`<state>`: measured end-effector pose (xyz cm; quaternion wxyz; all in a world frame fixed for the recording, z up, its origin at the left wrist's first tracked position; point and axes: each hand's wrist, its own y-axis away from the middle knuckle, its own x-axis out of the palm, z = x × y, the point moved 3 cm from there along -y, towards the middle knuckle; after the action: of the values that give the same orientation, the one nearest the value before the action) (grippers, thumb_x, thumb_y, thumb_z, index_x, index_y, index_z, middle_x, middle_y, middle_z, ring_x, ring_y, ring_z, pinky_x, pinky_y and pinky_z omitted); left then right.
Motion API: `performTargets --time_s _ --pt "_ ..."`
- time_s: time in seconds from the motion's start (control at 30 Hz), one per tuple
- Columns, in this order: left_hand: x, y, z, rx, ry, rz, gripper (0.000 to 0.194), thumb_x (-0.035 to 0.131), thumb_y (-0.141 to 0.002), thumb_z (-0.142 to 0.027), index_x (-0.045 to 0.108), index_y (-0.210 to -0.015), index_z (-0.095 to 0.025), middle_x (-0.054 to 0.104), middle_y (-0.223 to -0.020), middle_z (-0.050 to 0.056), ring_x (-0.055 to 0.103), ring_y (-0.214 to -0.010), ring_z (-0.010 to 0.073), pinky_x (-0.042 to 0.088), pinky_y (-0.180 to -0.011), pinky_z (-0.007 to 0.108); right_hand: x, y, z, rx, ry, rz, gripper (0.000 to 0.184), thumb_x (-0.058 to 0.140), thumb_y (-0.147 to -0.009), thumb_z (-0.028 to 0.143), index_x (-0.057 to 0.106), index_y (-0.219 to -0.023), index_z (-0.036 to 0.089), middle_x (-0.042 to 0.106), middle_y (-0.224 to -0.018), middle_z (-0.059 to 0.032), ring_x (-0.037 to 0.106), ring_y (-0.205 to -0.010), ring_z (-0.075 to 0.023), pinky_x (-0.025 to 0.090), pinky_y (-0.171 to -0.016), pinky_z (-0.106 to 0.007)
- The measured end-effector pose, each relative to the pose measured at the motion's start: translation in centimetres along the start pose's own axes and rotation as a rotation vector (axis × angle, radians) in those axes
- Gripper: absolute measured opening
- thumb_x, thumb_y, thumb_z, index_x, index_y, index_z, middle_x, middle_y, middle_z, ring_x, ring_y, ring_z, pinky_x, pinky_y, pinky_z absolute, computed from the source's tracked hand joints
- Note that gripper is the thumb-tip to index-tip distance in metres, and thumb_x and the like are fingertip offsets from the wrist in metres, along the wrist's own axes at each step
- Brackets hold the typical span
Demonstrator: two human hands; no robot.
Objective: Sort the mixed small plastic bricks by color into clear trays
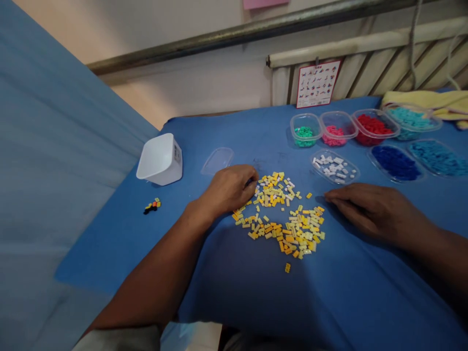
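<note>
Loose yellow building bricks, in paler and deeper shades with a few white ones among them, lie spread on the blue cloth. My left hand rests at the left edge of the upper part of the pile, fingers curled inward against the bricks; whatever it may hold is hidden. To the right of the pile, my right hand lies low over the cloth with thumb and fingertips pressed together. Anything between those tips is too small to make out. White bricks sit on a clear lid just beyond it.
Clear tubs of green, pink and red bricks stand at the back right, near trays of blue bricks. A white bin, a clear lid and a small dark-and-orange brick cluster are leftward.
</note>
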<state>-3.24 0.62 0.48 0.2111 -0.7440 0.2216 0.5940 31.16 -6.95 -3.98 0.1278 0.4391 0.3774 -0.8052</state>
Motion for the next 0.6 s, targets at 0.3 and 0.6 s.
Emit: performTargets --time_s 0.3,0.6 --pt "0.18 -0.02 -0.61 0.121 0.073 0.071 0.022 0.056 -0.105 -0.013 0.076 -0.108 -0.02 0.082 -0.114 0.006 0.073 -0.105 0.0234 0.054 -0.092 0.036 0.02 -0.14 0.16 -0.008 -0.001 -0.003 0.022 0.066 -0.112 0.026 0.078 -0.13 0.026 0.088 -0.108 -0.0072 0.086 -0.092 -0.0266 0.073 -0.081 -0.041" --pt "0.1 0.03 -1.06 0.182 0.071 0.114 0.022 0.055 -0.108 -0.017 0.076 -0.106 -0.019 0.08 -0.113 0.008 0.072 -0.106 0.0244 0.054 -0.093 0.038 0.17 -0.21 0.12 -0.032 0.016 -0.007 0.021 0.066 -0.113 0.024 0.077 -0.13 0.022 0.088 -0.108 -0.0075 0.086 -0.093 -0.0253 0.072 -0.082 -0.04"
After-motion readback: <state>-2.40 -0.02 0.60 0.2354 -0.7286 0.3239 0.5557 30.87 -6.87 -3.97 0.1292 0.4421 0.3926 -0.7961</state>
